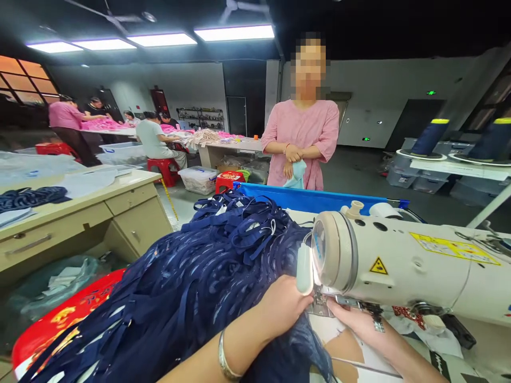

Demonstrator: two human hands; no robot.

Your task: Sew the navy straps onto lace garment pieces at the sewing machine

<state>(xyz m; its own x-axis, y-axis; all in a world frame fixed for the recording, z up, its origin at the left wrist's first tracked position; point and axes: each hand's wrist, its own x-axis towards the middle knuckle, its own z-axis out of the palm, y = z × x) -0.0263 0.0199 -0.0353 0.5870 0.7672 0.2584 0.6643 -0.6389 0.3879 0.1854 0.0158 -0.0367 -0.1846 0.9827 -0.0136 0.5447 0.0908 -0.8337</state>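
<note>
My left hand [281, 306], with a silver bangle at the wrist, rests curled on a big heap of navy blue fabric straps [207, 266] just left of the sewing machine's needle area. My right hand [355, 322] lies under the head of the cream sewing machine [403, 260], fingers pointing toward the needle plate and pressed on the work there. What either hand's fingers pinch is hidden by the machine head and its lamp.
A person in a pink top [301, 143] stands facing me beyond a blue bin edge [315, 199], holding a light blue cloth. A beige desk [91, 213] stands left, a red stool [59, 319] below it. Thread cones [429, 135] stand right. Other workers sit at far tables.
</note>
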